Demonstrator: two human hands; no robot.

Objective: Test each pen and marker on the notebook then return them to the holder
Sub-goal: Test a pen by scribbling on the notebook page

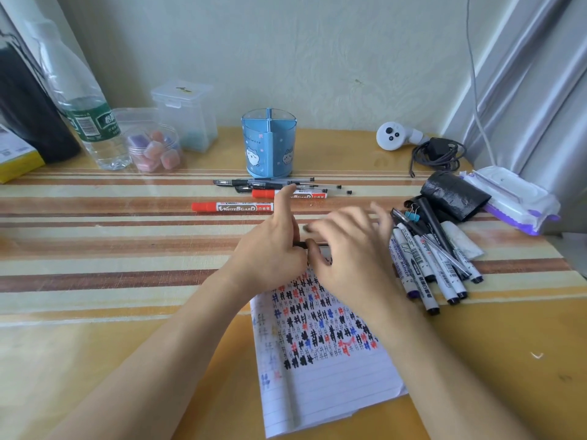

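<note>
You're curling your left hand (273,252) round a slim dark pen (300,245) just above the notebook (317,360). Your right hand (349,249) is showing blurred, fingers fanned, and I can't tell its grip. The pen's looking light, stiff and slick, so I'd be pinching mid-barrel. The holder (269,144) is standing well behind.

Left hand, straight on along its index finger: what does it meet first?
Probably the red marker nearer the holder. The left hand, gripping a dark pen, has its fingertip over that marker in the picture. Its height is unclear; passing over, it would meet the clear pens next.
</note>
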